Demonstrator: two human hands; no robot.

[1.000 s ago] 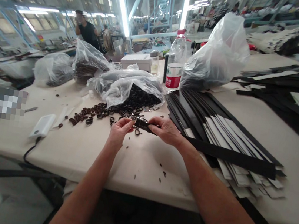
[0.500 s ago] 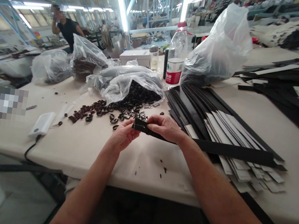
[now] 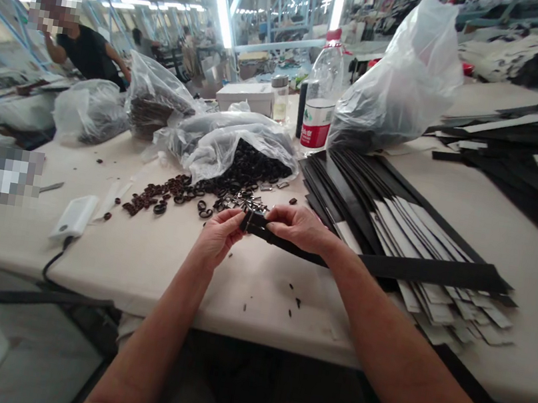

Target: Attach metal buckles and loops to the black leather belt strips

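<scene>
My right hand (image 3: pixel 298 228) pinches the near end of a long black strap (image 3: pixel 420 270) that runs off to the right over a fanned stack of black and white strips (image 3: pixel 396 227). My left hand (image 3: pixel 216 235) meets it at the strap's tip, fingers closed on that end; whether a small part is between them I cannot make out. Just beyond the hands lie loose dark rings (image 3: pixel 173 195) and small metal buckles (image 3: pixel 248 202), spilled from an open clear plastic bag (image 3: pixel 236 149).
A water bottle (image 3: pixel 321 95), a small jar (image 3: pixel 279 98), a white box (image 3: pixel 244 95) and a big plastic bag (image 3: pixel 397 86) stand at the back. More bags (image 3: pixel 93 111) lie left. A white charger with cable (image 3: pixel 73 218) sits near the table's front-left edge. A person stands far left.
My left hand shifted from open beneath the strap end to fingers closed at its tip. The view drifted slightly; the person at the back moved left in the picture.
</scene>
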